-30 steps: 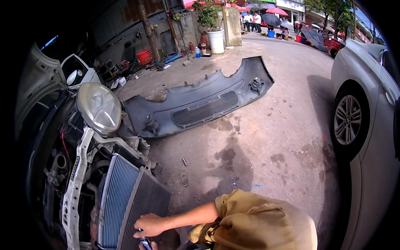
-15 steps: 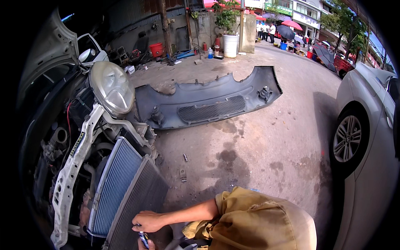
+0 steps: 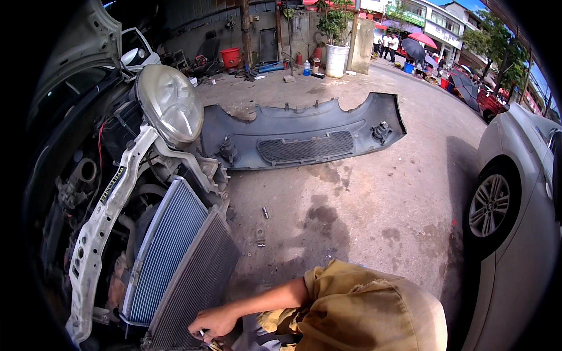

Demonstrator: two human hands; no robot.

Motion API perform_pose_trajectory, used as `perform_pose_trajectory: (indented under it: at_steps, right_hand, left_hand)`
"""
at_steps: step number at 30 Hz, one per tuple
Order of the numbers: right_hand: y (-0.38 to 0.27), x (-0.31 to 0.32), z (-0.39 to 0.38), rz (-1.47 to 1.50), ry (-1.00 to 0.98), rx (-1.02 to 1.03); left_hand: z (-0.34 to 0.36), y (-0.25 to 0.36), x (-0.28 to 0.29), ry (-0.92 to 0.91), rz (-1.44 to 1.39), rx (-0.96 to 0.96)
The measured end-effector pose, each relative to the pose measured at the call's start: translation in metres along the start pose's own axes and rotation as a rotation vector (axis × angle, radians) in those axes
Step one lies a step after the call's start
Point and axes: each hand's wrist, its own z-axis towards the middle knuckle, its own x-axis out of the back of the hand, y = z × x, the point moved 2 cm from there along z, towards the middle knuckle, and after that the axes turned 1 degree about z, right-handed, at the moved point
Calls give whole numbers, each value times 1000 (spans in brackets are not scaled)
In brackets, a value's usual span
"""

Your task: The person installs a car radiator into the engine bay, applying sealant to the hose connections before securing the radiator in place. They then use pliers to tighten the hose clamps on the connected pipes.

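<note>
Slim tube (image 3: 202,333), mostly hidden near the grey finned panel (image 3: 196,275), gripped in curled fingers of the right hand (image 3: 215,320); less shows than earlier. Left hand indistinct: grip cannot be told. Yellowish lettering (image 3: 111,185) on pale crossbar (image 3: 93,237).

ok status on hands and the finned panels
Right hand gripping small pale object, near grey finned metal panel. Left hand not discernible. Silver-edged bluish finned panel close behind the grey one.

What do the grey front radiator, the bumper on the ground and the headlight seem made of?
Radiator: likely metal, dull grey, judging by its fine parallel ridges.
Bumper: probably plastic, matte dark grey; the shell looks thin and moulded.
Headlight: clear plastic or glass, glossy, slightly hazy; inner shapes show through.
</note>
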Motion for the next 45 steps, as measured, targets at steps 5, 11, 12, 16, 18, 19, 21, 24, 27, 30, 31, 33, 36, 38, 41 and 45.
perform_pose_trajectory:
  at_steps: [5,11,12,16,18,19,21,24,27,30,31,33,36,38,41,45]
  right_hand:
    - [-4,7,3,53,-20,80]
    - [-11,14,-3,-103,147,-103]
    - [-11,15,-4,-132,162,-119]
    - [-10,17,-4,-86,126,-25]
    - [-5,18,-3,-103,93,23]
    - [-6,18,-3,-105,85,32]
    - [-9,19,-2,-109,71,49]
    - [-12,21,1,-130,44,73]
    - [-9,19,10,-86,50,118]
    - [-10,21,16,-20,48,46]
    - [-10,21,18,-9,81,36]
    - [-11,20,23,15,147,17]
    - [-14,18,26,47,204,19]
    - [-16,21,21,39,250,-4]
    - [-19,22,25,68,255,-29]
    - [-18,10,39,95,209,-40]
  left_hand:
    - [3,4,0,85,52,-41]
    - [10,14,-17,55,276,-82]
    - [10,15,-18,85,327,-68]
    - [14,13,-1,86,392,-64]
    - [16,11,5,76,403,-80]
    - [16,10,8,78,410,-86]
    - [17,8,14,55,407,-103]
    - [20,2,35,-6,462,-196]
    - [17,3,49,5,509,-244]
    - [14,18,26,-27,193,-51]
    - [17,19,30,-101,118,-57]
    - [15,19,38,-72,37,-87]
    - [11,23,51,-6,-89,-164]
    - [9,33,31,180,-14,-246]
    - [-8,64,5,343,166,-391]
    - [-18,112,24,451,136,-503]
